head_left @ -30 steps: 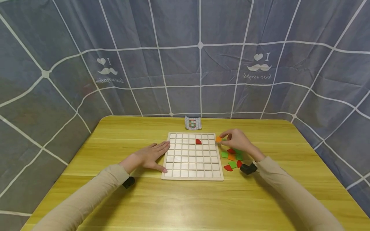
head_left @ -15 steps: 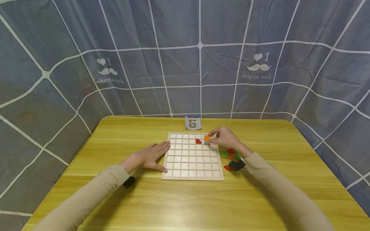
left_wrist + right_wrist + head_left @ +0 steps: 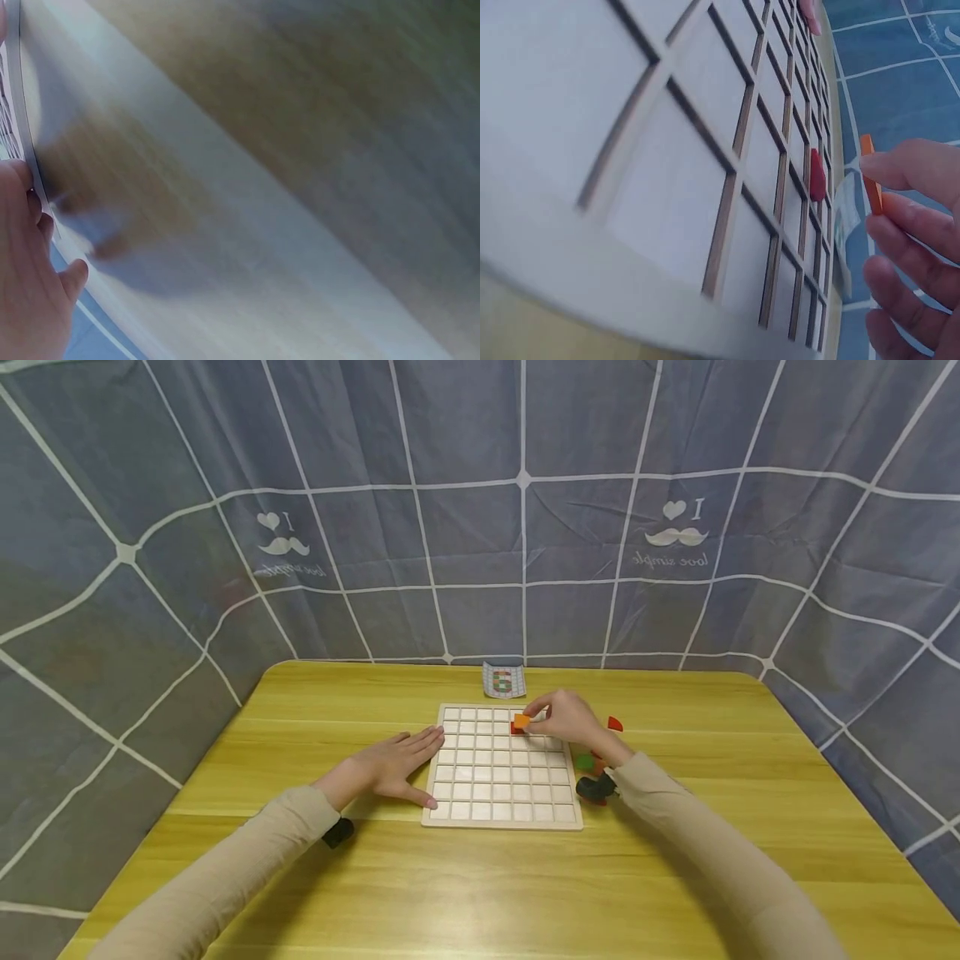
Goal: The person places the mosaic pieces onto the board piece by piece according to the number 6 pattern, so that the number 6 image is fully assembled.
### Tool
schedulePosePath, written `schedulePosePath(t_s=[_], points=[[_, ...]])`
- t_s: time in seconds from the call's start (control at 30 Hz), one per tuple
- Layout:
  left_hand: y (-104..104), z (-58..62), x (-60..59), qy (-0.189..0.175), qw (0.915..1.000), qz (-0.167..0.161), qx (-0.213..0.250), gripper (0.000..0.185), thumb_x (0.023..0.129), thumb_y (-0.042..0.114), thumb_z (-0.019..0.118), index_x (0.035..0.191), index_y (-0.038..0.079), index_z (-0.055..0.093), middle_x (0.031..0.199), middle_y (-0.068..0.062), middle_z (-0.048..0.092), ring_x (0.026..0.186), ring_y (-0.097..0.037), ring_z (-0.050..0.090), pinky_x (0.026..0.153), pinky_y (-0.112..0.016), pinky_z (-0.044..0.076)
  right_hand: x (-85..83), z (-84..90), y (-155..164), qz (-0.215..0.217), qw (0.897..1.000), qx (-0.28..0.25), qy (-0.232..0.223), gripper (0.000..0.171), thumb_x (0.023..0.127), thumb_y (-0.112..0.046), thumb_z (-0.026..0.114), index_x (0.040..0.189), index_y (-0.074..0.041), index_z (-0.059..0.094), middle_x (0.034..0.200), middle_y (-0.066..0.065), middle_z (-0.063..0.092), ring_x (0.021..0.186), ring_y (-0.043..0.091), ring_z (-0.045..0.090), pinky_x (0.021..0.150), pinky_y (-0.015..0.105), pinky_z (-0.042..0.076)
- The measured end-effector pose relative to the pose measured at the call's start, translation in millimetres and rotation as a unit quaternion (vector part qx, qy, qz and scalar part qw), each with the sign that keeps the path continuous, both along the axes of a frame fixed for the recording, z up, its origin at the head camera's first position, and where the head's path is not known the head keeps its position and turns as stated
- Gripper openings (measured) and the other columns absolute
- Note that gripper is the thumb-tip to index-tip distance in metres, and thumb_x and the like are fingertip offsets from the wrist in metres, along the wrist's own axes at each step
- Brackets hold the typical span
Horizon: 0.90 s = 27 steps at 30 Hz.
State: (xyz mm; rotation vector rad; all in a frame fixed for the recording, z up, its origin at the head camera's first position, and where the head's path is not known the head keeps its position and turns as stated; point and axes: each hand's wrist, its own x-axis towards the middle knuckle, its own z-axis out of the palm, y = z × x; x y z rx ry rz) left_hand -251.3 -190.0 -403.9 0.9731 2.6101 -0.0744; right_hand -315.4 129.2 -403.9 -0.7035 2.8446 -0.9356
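My right hand [image 3: 567, 718] pinches an orange square tile [image 3: 522, 721] between thumb and fingers, over the upper part of the wooden grid board [image 3: 502, 826]. In the head view that tile overlaps a red quarter-circle tile [image 3: 514, 730] lying in a cell. The right wrist view shows the orange tile [image 3: 871, 176] edge-on, raised above the board, with the red tile [image 3: 817, 176] beyond it. My left hand [image 3: 397, 768] lies with fingers spread, its fingertips and thumb on the board's left edge. In the left wrist view only part of this hand [image 3: 30, 262] shows.
A small card with a coloured grid pattern [image 3: 503, 681] lies behind the board. To the board's right are a loose red tile [image 3: 615, 724] and a green tile [image 3: 585, 762], with others partly hidden beneath my right forearm. A grey-blue curtain [image 3: 465, 527] surrounds the table [image 3: 465, 893].
My right hand has carried the orange tile leftward from beside the board to over the red tile. A red tile at the right, earlier covered, now shows. My left hand stays put.
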Motion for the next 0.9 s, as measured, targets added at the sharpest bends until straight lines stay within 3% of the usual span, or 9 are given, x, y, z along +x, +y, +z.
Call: schedulePosePath(t_s=[0.27,0.67,0.9], points=[[1,-1.7,-0.7,0.0,1.0,0.004,0.001,0.108,0.071,0.08,0.04,0.147,0.014,0.0,0.154,-0.004,-0.005,0.143,-0.02,0.0,0.116,-0.045,0.012,-4.2,-3.4,-13,-0.004,1.0,0.013,-0.015,0.022,0.073,-0.036,0.073,0.091,-0.023,0.072,0.088,-0.004,0.071,0.056,0.01,0.053,0.049,0.024,0.04],[-1,-2.7,-2.2,-0.005,0.9999,0.009,-0.001,0.11,0.07,0.08,0.04,0.147,0.014,-0.002,0.154,-0.003,-0.006,0.143,-0.019,-0.001,0.116,-0.045,0.011,-6.5,-4.9,-28,0.001,1.0,0.021,-0.023,0.023,0.073,-0.035,0.073,0.092,-0.023,0.072,0.091,-0.004,0.071,0.073,0.008,0.061,0.061,0.024,0.047],[0,-2.6,-2.8,-0.005,0.9999,0.007,-0.009,0.11,0.07,0.081,0.04,0.147,0.014,-0.002,0.154,-0.003,-0.007,0.143,-0.019,-0.001,0.116,-0.045,0.011,-7.8,-7.9,-28,0.002,0.999,0.038,-0.01,0.022,0.073,-0.035,0.073,0.092,-0.023,0.072,0.103,-0.001,0.068,0.084,0.014,0.06,0.062,0.024,0.044]])
